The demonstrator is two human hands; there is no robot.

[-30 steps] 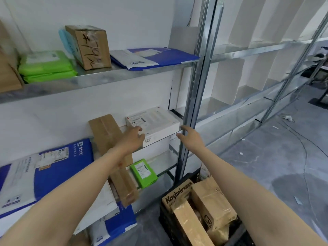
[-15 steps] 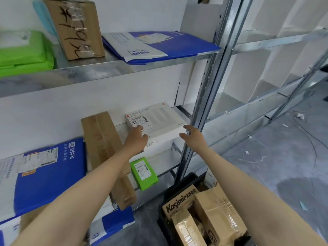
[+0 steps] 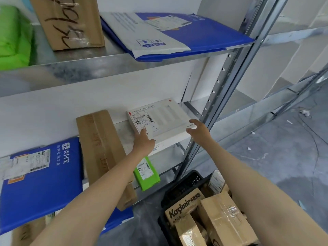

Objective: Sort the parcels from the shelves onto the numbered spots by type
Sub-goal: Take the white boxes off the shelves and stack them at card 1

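At frame centre the flat white box (image 3: pixel 163 118) lies on the middle shelf (image 3: pixel 122 134), and I bracket it, left hand (image 3: pixel 144 142) resting straight fingers on its near-left corner, right hand (image 3: pixel 198 129) spread open at its right edge, neither gripping, probably to lift it level.

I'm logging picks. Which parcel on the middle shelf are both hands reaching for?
The flat white box beside the metal upright: left hand at its front-left edge, right hand at its right corner. The brown carton lies further left.
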